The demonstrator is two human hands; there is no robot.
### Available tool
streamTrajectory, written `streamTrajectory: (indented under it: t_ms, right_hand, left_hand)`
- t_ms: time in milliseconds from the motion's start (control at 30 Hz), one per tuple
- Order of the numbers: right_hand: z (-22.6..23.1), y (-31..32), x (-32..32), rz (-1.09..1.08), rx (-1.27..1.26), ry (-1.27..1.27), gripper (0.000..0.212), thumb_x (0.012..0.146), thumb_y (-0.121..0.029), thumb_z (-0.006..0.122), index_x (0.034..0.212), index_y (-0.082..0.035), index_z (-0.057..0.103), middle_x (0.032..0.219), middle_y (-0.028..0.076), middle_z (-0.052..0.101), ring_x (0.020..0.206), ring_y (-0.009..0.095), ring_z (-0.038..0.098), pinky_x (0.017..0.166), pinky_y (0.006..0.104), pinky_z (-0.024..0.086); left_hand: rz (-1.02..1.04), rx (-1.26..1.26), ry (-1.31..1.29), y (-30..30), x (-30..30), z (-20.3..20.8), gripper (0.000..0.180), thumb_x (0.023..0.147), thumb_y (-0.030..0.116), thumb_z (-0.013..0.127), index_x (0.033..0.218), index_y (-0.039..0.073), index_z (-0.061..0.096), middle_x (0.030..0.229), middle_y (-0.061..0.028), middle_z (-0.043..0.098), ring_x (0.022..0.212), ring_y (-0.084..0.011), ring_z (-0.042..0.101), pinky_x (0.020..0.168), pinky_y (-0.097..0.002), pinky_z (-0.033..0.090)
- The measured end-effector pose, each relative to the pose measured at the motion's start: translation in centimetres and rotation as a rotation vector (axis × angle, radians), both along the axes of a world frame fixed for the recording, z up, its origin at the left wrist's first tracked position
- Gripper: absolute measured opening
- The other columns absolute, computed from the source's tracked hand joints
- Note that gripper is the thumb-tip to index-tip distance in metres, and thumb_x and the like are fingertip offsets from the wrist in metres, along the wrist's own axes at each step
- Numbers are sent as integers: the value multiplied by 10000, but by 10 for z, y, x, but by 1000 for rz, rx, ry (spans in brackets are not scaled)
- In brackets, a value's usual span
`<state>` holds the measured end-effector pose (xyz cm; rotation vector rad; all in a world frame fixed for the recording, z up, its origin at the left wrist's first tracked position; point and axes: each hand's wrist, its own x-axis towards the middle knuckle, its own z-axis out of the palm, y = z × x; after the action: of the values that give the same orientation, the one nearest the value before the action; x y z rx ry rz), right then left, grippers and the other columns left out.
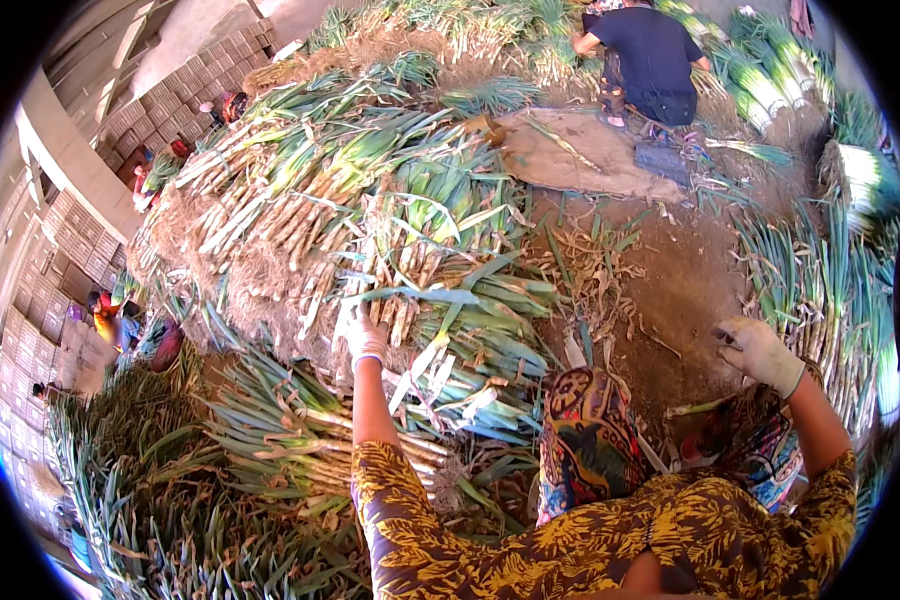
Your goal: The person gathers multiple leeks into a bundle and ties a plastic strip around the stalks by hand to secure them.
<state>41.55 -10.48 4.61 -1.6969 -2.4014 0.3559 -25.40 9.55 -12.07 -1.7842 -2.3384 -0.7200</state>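
Observation:
A large heap of leeks (320,190), with green leaves, pale stalks and tangled roots, rises in front of me to the left. My left hand (366,338), in a white glove, reaches onto the heap's near side. Its fingers are stretched out against the stalks, and no leek is seen gripped. Off to the right, above my knee, hangs my right hand (760,352) in a pale soiled glove. Its fingers are loosely bent and apart, holding nothing visible. Below my left forearm lies another bunch of leeks (310,430), its roots toward me.
Cleaned leeks (820,310) stand along the right side. Trimmed leaves (595,265) litter the dirt floor (680,290) by a brown sheet (560,150). A person in a dark shirt (655,60) sits at the far right. Stacked boxes (160,115) line the left wall, with several people nearby.

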Motion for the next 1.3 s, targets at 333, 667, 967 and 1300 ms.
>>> streamTrajectory:
  t_ms: [333,667,967,1300]
  right_hand:
    - [-25,91,39,-40,-139,-68,305,808,-204,668,1059,-34,633,936,184,653,909,363,627,807,430,499]
    - [-58,143,66,-111,-533,112,364,809,-217,662,1113,-18,638,992,193,674,922,340,653,828,394,513]
    - [-61,151,83,-44,-568,304,397,832,-229,624,1161,-8,612,1051,185,672,959,296,650,848,373,500]
    - [-119,211,-6,465,-748,895,543,996,-427,475,1278,33,531,1135,124,632,1044,201,596,984,326,452]
  left_hand:
    - [-37,299,38,137,75,105,765,814,268,723,1427,4,347,1377,-279,416,1250,-424,455,1029,-448,421]
    - [95,-174,-78,267,46,90,623,922,544,497,1141,-31,595,1069,-290,648,1017,-424,629,880,-467,497]
    - [-107,-86,-321,115,195,92,424,1004,390,462,1121,-14,516,940,-242,640,863,-338,648,781,-460,504]
    - [-475,-442,-1305,-45,334,14,460,912,114,655,1211,6,322,1018,-109,545,911,-198,579,805,-298,539]
